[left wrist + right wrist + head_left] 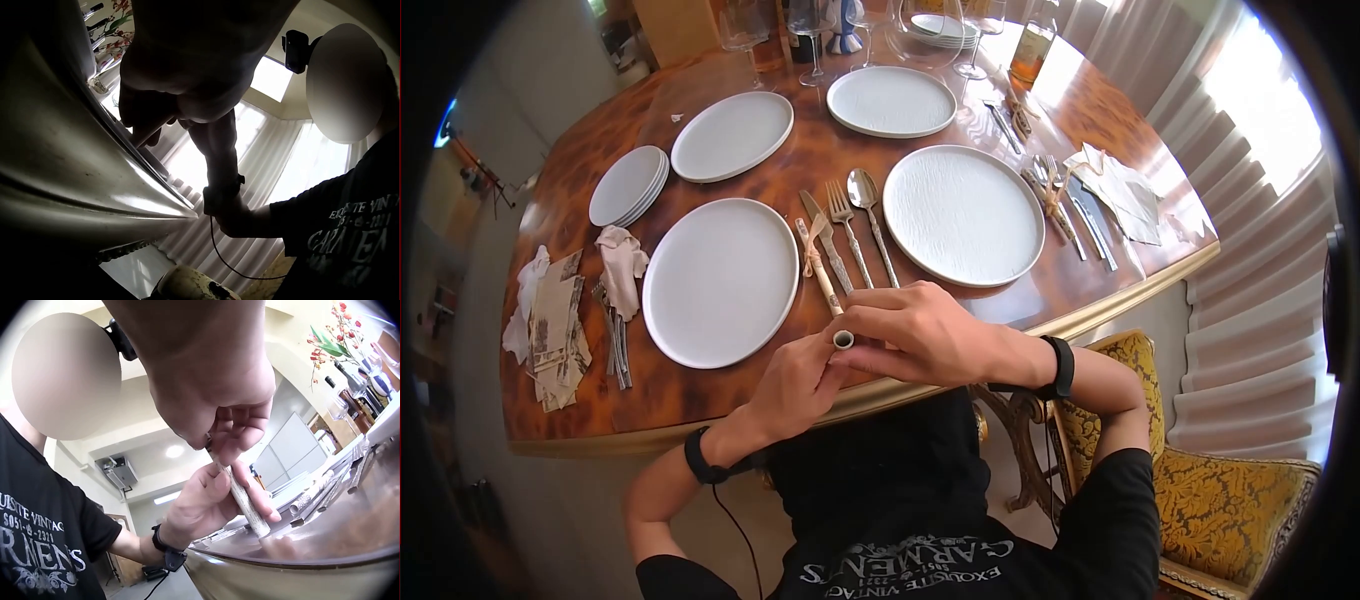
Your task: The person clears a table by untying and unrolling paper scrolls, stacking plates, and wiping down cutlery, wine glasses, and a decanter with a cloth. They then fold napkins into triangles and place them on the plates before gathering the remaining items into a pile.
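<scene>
A rolled tube of printed paper (245,503) is between both hands at the table's front edge. Its round open end (843,340) faces up in the head view. My left hand (798,378) holds the tube, thumb on one side and fingers on the other. From above, my right hand (920,335) pinches the tube's upper end with curled fingers, which partly hide it. Just beyond the hands lies another paper roll (828,285) tied with a raffia bow, beside a knife (828,245), a fork (850,235) and a spoon (873,225).
White plates flank the cutlery, one at left (720,285) and one at right (965,215). Paper pieces (560,335) and a pink cloth (622,265) lie at far left. A tied cutlery bundle (1055,205) lies right. Wine glasses (810,35) and a bottle (1033,45) stand behind.
</scene>
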A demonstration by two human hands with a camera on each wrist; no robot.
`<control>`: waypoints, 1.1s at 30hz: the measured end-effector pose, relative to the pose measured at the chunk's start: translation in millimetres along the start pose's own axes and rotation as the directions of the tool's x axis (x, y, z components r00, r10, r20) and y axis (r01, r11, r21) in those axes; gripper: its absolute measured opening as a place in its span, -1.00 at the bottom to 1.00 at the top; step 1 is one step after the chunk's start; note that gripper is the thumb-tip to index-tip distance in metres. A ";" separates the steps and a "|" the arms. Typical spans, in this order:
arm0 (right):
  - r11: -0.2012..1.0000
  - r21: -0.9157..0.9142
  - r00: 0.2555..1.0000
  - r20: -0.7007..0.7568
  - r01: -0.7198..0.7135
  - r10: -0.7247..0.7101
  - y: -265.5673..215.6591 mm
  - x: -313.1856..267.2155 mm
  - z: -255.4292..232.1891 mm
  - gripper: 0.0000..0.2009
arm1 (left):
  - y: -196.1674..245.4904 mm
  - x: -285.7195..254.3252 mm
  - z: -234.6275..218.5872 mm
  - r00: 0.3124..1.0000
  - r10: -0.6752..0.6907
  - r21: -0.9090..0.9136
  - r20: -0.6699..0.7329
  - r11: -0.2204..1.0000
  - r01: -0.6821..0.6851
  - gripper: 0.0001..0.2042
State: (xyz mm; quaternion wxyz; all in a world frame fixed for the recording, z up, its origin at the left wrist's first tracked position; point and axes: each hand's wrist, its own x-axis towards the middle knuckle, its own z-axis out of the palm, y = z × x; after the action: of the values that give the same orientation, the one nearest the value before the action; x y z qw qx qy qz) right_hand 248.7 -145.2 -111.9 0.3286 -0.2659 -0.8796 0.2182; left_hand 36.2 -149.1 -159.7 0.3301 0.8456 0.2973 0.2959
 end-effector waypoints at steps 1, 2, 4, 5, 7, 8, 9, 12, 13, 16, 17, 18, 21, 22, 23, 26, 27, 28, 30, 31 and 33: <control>1.000 0.021 1.000 -0.024 -0.009 0.010 1.4 -0.6 1.4 -0.77 | -1.4 0.5 0.8 1.000 -0.006 -0.014 0.006 1.000 0.006 -0.68; 1.000 0.020 1.000 -0.025 -0.009 0.010 2.2 -0.6 1.6 -0.77 | -2.8 0.9 1.4 1.000 -0.014 -0.029 0.012 0.999 0.014 -0.72; 1.000 0.030 1.000 -0.013 -0.008 0.008 3.6 -0.6 2.0 -0.77 | -6.3 1.2 2.5 1.000 -0.002 -0.031 0.012 1.000 0.002 -0.74; 1.000 0.030 1.000 -0.013 -0.008 0.008 4.9 -0.8 2.8 -0.77 | -7.2 1.2 2.3 1.000 0.010 -0.032 0.012 0.999 -0.010 -0.77; 0.999 0.023 1.000 -0.002 -0.027 0.027 7.7 -0.8 3.8 -0.75 | -7.3 1.5 0.0 1.000 0.003 -0.031 0.021 1.000 -0.003 -0.80; 0.999 0.022 1.000 -0.007 -0.027 0.027 7.4 0.6 3.3 -0.75 | -7.2 1.8 -0.6 1.000 -0.003 -0.030 0.031 1.000 0.003 -0.83; 0.999 0.018 1.000 -0.014 -0.027 0.027 6.3 3.1 2.8 -0.75 | -7.1 1.7 -0.9 0.999 0.000 -0.028 0.036 1.000 0.001 -0.83; 1.000 0.017 0.999 -0.033 -0.007 0.007 7.3 8.0 3.0 -0.76 | -6.2 2.1 -1.9 0.999 -0.044 -0.099 0.030 0.994 0.046 -0.83; 1.000 0.023 0.999 -0.035 0.017 -0.016 8.0 9.3 3.6 -0.78 | -5.6 2.2 -2.4 0.998 -0.058 -0.127 0.038 0.990 0.062 -0.84; 0.999 0.030 0.998 -0.058 0.015 -0.013 8.4 11.8 7.0 -0.79 | -2.9 -0.6 -0.5 0.995 -0.094 -0.173 -0.012 0.981 0.091 -0.85; 1.000 0.012 0.998 -0.056 0.001 0.000 7.0 12.2 5.9 -0.78 | -1.5 -1.6 1.6 0.993 -0.102 -0.207 -0.066 0.974 0.086 -0.85; 1.000 0.010 0.998 -0.055 0.005 -0.004 8.5 11.7 6.6 -0.78 | 0.7 -2.9 1.8 0.990 -0.120 -0.200 -0.067 0.974 0.105 -0.85; 1.000 0.018 0.999 -0.039 -0.009 0.010 9.8 9.4 8.8 -0.77 | 0.0 -3.2 1.6 0.985 -0.153 -0.256 -0.079 0.958 0.128 -0.85; 1.000 0.026 0.998 -0.064 0.000 0.001 10.2 8.3 10.4 -0.77 | -5.3 -3.0 2.6 0.993 -0.097 -0.209 -0.064 0.975 0.082 -0.85; 1.000 0.029 0.996 -0.086 0.009 -0.007 10.6 6.7 10.2 -0.76 | -8.0 -1.1 3.9 0.998 -0.039 -0.164 -0.049 0.986 0.030 -0.85; 0.999 -0.029 0.999 -0.038 -0.039 0.038 5.4 2.0 -14.7 -0.73 | -4.9 5.0 6.1 0.998 0.006 -0.149 -0.067 0.989 -0.016 -0.85; 0.995 -0.067 0.997 -0.026 -0.072 0.070 4.8 0.4 -29.1 -0.72 | -7.3 6.1 5.0 0.996 0.002 -0.156 -0.090 0.988 -0.016 -0.85; 0.983 -0.083 0.981 -0.123 -0.163 0.152 11.2 -4.3 -48.0 -0.72 | -10.1 6.2 2.3 0.998 -0.023 -0.209 -0.052 0.978 0.012 -0.84; 0.924 -0.059 0.872 -0.359 -0.378 0.334 44.4 -22.0 -98.6 -0.74 | -10.8 2.0 -4.2 0.998 -0.051 -0.265 -0.036 0.963 0.040 -0.83; 0.868 -0.148 0.802 -0.480 -0.474 0.356 70.7 -32.5 -128.2 -0.77 | -6.8 0.5 -9.7 0.993 -0.115 -0.321 -0.040 0.942 0.096 -0.81; 0.593 -0.500 0.763 -0.537 -0.631 0.360 140.2 -75.3 -196.2 -0.76 | -8.6 -1.5 -17.1 0.985 -0.166 -0.380 -0.047 0.915 0.136 -0.77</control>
State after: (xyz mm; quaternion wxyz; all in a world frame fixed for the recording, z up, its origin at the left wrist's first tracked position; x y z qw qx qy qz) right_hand 478.7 -43.1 -89.9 0.3014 -0.6391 -0.7035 -0.0761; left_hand 20.7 -138.3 -156.1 0.4958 0.7290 0.3124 0.3537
